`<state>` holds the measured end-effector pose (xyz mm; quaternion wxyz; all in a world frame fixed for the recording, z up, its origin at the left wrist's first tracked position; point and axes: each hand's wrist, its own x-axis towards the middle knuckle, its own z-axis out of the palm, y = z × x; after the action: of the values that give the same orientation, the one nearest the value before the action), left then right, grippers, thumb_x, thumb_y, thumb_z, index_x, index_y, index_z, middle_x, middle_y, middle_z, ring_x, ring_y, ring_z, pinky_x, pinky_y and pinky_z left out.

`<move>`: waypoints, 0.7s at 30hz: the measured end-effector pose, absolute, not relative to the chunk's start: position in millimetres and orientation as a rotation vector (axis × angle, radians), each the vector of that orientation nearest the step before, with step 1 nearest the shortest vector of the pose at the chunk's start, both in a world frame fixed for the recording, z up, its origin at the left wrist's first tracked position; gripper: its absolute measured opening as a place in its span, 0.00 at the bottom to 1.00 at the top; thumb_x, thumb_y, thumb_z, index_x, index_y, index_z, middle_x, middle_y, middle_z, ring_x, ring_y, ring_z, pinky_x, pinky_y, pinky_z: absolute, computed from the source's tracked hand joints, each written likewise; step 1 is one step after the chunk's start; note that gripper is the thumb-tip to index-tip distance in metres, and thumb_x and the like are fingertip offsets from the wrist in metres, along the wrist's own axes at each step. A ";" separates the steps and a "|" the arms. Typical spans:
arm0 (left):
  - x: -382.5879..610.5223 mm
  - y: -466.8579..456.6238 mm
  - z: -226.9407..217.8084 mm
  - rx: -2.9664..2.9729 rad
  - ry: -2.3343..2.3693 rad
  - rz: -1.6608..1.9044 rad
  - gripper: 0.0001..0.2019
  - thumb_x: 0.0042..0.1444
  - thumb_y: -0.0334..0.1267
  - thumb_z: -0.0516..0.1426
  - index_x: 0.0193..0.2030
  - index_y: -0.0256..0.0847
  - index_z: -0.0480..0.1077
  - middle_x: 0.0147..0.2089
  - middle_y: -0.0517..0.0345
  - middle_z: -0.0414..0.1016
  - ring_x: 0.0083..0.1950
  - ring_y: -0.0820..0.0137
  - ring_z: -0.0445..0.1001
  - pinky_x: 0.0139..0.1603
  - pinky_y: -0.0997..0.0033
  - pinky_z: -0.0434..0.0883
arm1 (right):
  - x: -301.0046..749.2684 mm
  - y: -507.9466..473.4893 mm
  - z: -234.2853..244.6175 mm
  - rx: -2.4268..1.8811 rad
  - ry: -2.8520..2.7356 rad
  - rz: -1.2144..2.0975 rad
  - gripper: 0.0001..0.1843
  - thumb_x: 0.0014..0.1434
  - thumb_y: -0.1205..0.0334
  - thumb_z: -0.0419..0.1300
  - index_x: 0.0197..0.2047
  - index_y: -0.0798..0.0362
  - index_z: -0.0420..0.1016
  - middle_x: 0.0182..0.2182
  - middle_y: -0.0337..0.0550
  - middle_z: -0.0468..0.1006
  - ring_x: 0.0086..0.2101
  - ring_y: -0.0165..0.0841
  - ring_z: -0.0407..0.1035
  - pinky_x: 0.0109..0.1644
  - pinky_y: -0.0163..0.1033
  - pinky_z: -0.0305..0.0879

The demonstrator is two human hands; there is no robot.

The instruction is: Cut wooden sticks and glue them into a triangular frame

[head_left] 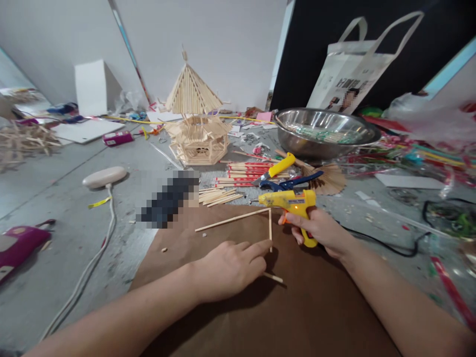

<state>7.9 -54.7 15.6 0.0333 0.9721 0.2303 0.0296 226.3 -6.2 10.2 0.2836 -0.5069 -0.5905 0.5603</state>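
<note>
My right hand (pixel 316 225) is wrapped round a yellow hot glue gun (pixel 290 199), a finger at its orange trigger. The gun's nozzle points left, just above the corner where two thin wooden sticks meet. One stick (pixel 230 221) runs left from that corner; the other stick (pixel 270 225) comes down towards me. My left hand (pixel 234 265) lies low over the brown sheet, its fingertips closed on the near end of the second stick. Another short stick (pixel 274 278) pokes out from under this hand, its other end hidden.
Behind the brown sheet (pixel 297 307) lie loose sticks (pixel 221 197), red-banded stick bundles (pixel 241 173), a yellow-handled knife (pixel 280 166) and blue cutters (pixel 292 182). A stick-built pagoda (pixel 199 139) and a steel bowl (pixel 323 148) stand farther back. A black cord (pixel 386 247) trails right.
</note>
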 end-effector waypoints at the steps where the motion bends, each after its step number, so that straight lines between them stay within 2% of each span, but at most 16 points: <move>1: 8.5 -53.8 14.2 2.984 0.731 0.096 0.11 0.57 0.34 0.39 0.36 0.35 0.60 0.58 0.51 0.52 0.42 0.71 0.66 0.37 0.70 0.68 | 226.4 -6.1 9.6 -1.358 -1.583 1.495 0.14 0.49 0.51 0.54 0.33 0.53 0.62 0.32 0.41 0.70 0.14 0.20 0.58 0.17 0.30 0.54; 6: 10.9 -50.8 10.6 2.974 0.752 0.096 0.10 0.57 0.35 0.41 0.37 0.36 0.61 0.56 0.52 0.57 0.43 0.70 0.66 0.37 0.70 0.68 | 225.8 -6.2 9.2 -1.366 -1.593 1.511 0.15 0.49 0.50 0.54 0.33 0.54 0.64 0.30 0.42 0.71 0.14 0.20 0.57 0.17 0.30 0.55; 11: 10.1 -52.5 13.3 3.011 0.713 0.068 0.09 0.56 0.33 0.42 0.36 0.37 0.62 0.54 0.53 0.60 0.39 0.71 0.66 0.34 0.72 0.67 | 223.6 -7.2 12.4 -1.352 -1.588 1.493 0.15 0.49 0.51 0.54 0.33 0.53 0.62 0.31 0.41 0.70 0.14 0.19 0.57 0.15 0.29 0.53; 21: 13.3 -59.2 14.3 3.049 0.568 0.127 0.10 0.56 0.33 0.42 0.35 0.37 0.62 0.53 0.55 0.60 0.37 0.73 0.65 0.32 0.72 0.65 | 222.4 -7.6 12.3 -1.341 -1.564 1.497 0.15 0.48 0.50 0.54 0.34 0.52 0.63 0.29 0.40 0.71 0.13 0.20 0.57 0.15 0.31 0.55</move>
<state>13.3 -59.2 14.3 0.0188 0.9821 0.1830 0.0409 222.4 -7.6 12.3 0.2932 -0.5035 -0.5871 0.5620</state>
